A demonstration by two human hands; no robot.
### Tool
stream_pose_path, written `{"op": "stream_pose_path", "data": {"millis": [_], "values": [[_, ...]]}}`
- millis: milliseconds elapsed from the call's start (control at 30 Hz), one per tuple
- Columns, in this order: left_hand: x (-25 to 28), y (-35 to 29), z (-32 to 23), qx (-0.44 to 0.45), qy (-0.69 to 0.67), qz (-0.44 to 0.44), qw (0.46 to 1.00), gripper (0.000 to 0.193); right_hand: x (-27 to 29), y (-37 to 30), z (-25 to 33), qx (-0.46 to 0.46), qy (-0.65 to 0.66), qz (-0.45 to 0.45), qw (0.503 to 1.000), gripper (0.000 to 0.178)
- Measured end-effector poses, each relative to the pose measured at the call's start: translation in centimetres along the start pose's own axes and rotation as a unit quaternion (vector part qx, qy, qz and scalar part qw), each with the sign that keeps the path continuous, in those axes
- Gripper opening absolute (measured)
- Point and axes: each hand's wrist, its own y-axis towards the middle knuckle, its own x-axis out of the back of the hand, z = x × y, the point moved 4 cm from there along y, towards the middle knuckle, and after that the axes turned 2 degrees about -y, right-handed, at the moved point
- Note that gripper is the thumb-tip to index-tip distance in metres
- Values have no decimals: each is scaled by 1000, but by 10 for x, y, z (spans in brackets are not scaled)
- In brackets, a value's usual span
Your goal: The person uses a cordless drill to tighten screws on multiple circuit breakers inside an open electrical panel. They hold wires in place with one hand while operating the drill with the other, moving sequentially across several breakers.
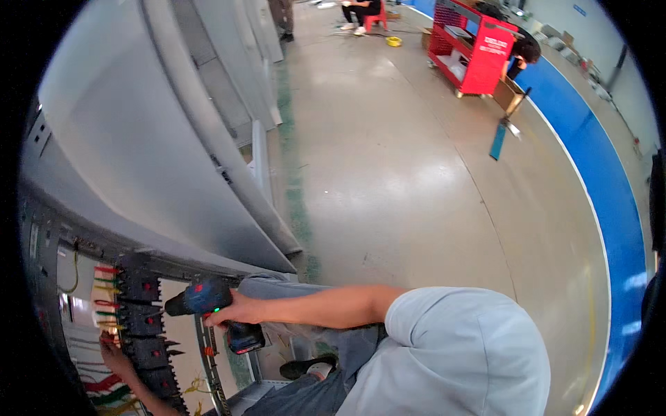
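Observation:
My right hand [239,310] is wrapped round the grip of a dark blue cordless drill [208,296], which has a small green light lit. The drill's nose points left at a column of black circuit breakers [144,320] with red marks, close to their right side. My left hand [116,356] is at the far side of the breakers, its fingers drawn together among the wire ends; what they pinch is too small to make out. Red, yellow and green wires [105,291] enter the breakers on the left. More thick coloured wires [104,388] hang lower down.
A grey cabinet door [139,139] stands beyond the breakers. My bent leg [312,395] is beside the cabinet frame [211,367]. Farther off are a red tool cart [479,48], a person bending behind it, a person on a red stool [376,21], and yellow tape [394,41].

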Motion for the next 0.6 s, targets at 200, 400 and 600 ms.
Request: {"op": "stream_pose_path", "data": {"millis": [200, 400, 600], "values": [[-9, 25, 50, -50, -5, 97, 994, 49, 0, -6, 5, 51, -52, 42, 996, 27], [2, 35, 32, -51, -36, 171, 983, 52, -4, 0, 4, 54, -35, 16, 998, 38], [-9, 34, 48, -44, -21, 122, 991, 51, -1, 5, 0, 66, -32, 40, 997, 40]]}}
